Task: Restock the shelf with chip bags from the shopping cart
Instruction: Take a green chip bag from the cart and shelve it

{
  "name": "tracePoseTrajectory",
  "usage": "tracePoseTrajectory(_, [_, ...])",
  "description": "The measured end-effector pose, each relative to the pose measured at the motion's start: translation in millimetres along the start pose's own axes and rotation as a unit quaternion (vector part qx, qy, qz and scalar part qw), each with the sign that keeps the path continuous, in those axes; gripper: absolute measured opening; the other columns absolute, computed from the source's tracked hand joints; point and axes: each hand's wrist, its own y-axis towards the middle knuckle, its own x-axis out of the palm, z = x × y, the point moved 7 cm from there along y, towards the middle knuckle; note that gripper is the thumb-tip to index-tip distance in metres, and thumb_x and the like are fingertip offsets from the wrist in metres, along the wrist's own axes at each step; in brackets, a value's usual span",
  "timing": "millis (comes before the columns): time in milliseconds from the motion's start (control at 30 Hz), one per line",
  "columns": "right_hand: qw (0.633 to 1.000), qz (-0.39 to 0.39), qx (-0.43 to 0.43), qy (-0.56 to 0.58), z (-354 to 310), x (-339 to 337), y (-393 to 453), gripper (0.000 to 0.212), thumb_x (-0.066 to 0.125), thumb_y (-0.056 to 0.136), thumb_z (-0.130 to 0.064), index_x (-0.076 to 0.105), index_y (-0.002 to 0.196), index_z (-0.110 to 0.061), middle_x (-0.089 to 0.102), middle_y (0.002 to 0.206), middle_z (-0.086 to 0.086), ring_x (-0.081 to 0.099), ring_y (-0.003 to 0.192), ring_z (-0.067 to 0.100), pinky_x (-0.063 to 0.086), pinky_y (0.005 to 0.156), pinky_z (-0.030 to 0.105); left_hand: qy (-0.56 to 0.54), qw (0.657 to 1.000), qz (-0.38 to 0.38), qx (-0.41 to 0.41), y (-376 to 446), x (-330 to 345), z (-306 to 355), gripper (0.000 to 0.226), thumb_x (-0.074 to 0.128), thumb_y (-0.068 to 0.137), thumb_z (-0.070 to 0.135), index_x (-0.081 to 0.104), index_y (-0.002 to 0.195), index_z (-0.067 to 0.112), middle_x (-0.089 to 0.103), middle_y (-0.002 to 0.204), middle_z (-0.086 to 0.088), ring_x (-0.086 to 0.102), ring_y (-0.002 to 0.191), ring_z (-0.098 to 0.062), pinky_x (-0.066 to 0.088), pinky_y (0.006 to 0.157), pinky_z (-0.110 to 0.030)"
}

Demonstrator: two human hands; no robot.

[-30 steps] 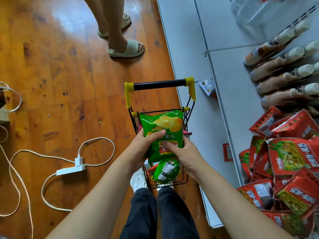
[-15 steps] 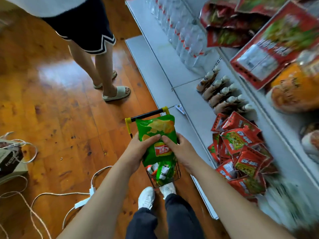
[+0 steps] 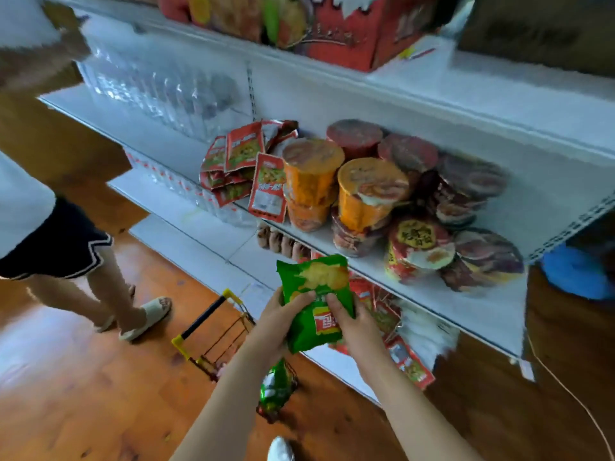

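A green chip bag (image 3: 314, 284) is held upright in front of the white shelf (image 3: 472, 304), below its front edge. My left hand (image 3: 278, 319) grips the bag's left side and my right hand (image 3: 352, 324) grips its right side, thumbs across the front. Below them stands the small wire shopping cart (image 3: 216, 331) with a yellow and black handle. Another green bag (image 3: 276, 387) lies in the cart, partly hidden by my left forearm.
Orange and red noodle cups (image 3: 369, 191) and red snack packets (image 3: 239, 161) crowd the middle shelf. Water bottles (image 3: 159, 91) fill its left part. A person in sandals (image 3: 146, 317) stands on the wooden floor left of the cart. More red packets (image 3: 409, 364) lie on the lower shelf.
Both hands have lifted the green chip bag up out of the cart toward the shelf. My view has swung up from the cart to the shelves.
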Motion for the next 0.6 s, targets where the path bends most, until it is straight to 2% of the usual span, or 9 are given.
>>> tracePoseTrajectory(67, [0.998,0.061,0.004,0.016,5,-54,-23,0.031,0.057,0.089,-0.054,0.054,0.115,-0.039,0.068,0.107,-0.007,0.066,0.091,0.008,0.056,0.074,0.020,0.038,0.999,-0.036,-0.010,-3,52,-18,0.044,0.073,0.087,0.020,0.055,0.127,0.014,0.073,0.111,-0.017,0.073,0.096,-0.036,0.060,0.081,-0.048])
tracePoseTrajectory(133, [0.992,0.118,0.012,0.032,16,-112,-50,0.042,0.057,0.088,-0.056,0.053,0.124,-0.034,0.066,0.113,-0.004,0.066,0.095,0.011,0.056,0.077,0.021,0.079,0.994,-0.078,-0.014,-8,111,-39,0.045,0.073,0.087,0.018,0.055,0.128,0.014,0.074,0.110,-0.016,0.073,0.096,-0.035,0.059,0.081,-0.048])
tracePoseTrajectory(167, [0.989,0.145,0.011,0.040,19,-143,-66,0.041,0.057,0.089,-0.055,0.054,0.124,-0.033,0.066,0.113,-0.003,0.066,0.094,0.008,0.054,0.072,0.016,0.099,0.990,-0.100,-0.018,-12,142,-51,0.043,0.073,0.087,0.018,0.056,0.126,0.015,0.074,0.109,-0.014,0.073,0.095,-0.034,0.060,0.080,-0.046])
tracePoseTrajectory(200, [0.984,0.173,0.006,0.048,23,-175,-84,0.034,0.056,0.091,-0.051,0.054,0.120,-0.033,0.066,0.109,-0.005,0.065,0.089,0.003,0.050,0.064,0.008,0.116,0.985,-0.122,-0.025,-18,173,-65,0.041,0.073,0.087,0.018,0.057,0.124,0.016,0.075,0.108,-0.014,0.073,0.094,-0.033,0.060,0.080,-0.046])
tracePoseTrajectory(267, [0.973,0.222,-0.001,0.065,34,-239,-122,0.019,0.056,0.094,-0.043,0.054,0.110,-0.034,0.066,0.096,-0.012,0.062,0.077,-0.006,0.045,0.055,0.003,0.141,0.974,-0.172,-0.043,-34,241,-97,0.039,0.073,0.086,0.017,0.058,0.122,0.015,0.075,0.107,-0.014,0.074,0.094,-0.033,0.060,0.081,-0.045])
tracePoseTrajectory(367, [0.953,0.291,-0.004,0.087,56,-333,-182,0.005,0.059,0.094,-0.039,0.059,0.099,-0.036,0.069,0.092,-0.016,0.067,0.075,-0.007,0.048,0.059,0.007,0.175,0.957,-0.227,-0.053,-64,340,-146,0.037,0.074,0.085,0.015,0.061,0.119,0.013,0.075,0.105,-0.015,0.073,0.092,-0.032,0.059,0.082,-0.043])
tracePoseTrajectory(467, [0.927,0.365,-0.010,0.089,77,-419,-241,0.016,0.059,0.092,-0.044,0.061,0.104,-0.033,0.070,0.092,-0.012,0.066,0.078,-0.009,0.050,0.063,0.010,0.217,0.933,-0.282,-0.053,-98,431,-197,0.050,0.081,0.078,0.022,0.061,0.122,0.010,0.075,0.105,-0.016,0.073,0.095,-0.034,0.057,0.089,-0.050])
tracePoseTrajectory(533, [0.910,0.407,-0.003,0.082,93,-470,-277,0.015,0.060,0.091,-0.046,0.059,0.102,-0.036,0.068,0.093,-0.012,0.064,0.077,-0.012,0.047,0.061,0.007,0.239,0.913,-0.325,-0.059,-122,485,-231,0.045,0.078,0.081,0.023,0.061,0.121,0.013,0.076,0.105,-0.014,0.073,0.096,-0.034,0.056,0.092,-0.052])
tracePoseTrajectory(600, [0.891,0.447,0.004,0.080,110,-512,-309,0.015,0.060,0.090,-0.048,0.057,0.102,-0.039,0.068,0.100,-0.010,0.065,0.081,-0.007,0.048,0.064,0.008,0.253,0.896,-0.357,-0.070,-143,529,-262,0.036,0.073,0.086,0.019,0.061,0.120,0.013,0.075,0.105,-0.015,0.072,0.096,-0.035,0.057,0.089,-0.048])
